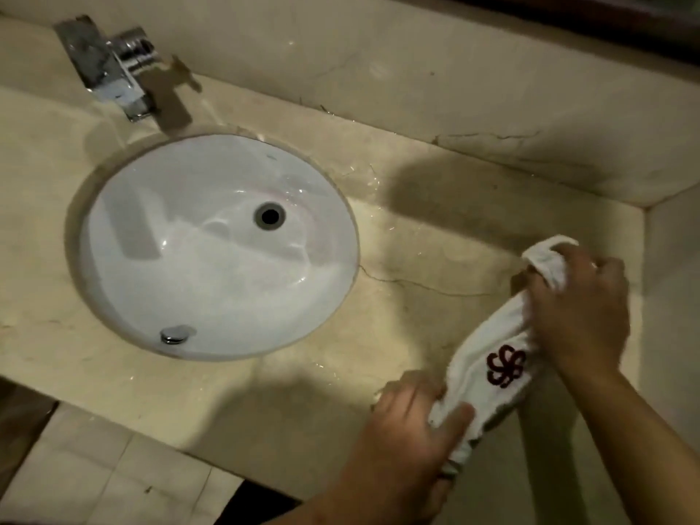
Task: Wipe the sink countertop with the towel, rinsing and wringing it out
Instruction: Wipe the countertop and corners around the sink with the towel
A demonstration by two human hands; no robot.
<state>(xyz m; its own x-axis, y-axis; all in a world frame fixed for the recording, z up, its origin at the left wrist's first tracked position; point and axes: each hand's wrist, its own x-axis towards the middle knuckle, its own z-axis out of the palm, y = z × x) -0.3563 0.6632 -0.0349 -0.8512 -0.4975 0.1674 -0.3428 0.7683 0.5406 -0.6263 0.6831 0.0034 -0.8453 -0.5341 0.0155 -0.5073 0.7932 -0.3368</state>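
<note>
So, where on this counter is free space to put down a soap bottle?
Bare countertop lies between the sink basin and the backsplash, though it looks wet. Another free patch is the front strip below the basin. The right corner is crowded: both hands, left hand and right hand, hold the towel there.

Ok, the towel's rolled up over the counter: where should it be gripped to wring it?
By its two ends, from above. The towel is a rolled length running diagonally, so the left hand wraps the near end and the right hand the far end, fingers curled around for opposite twisting.
</note>
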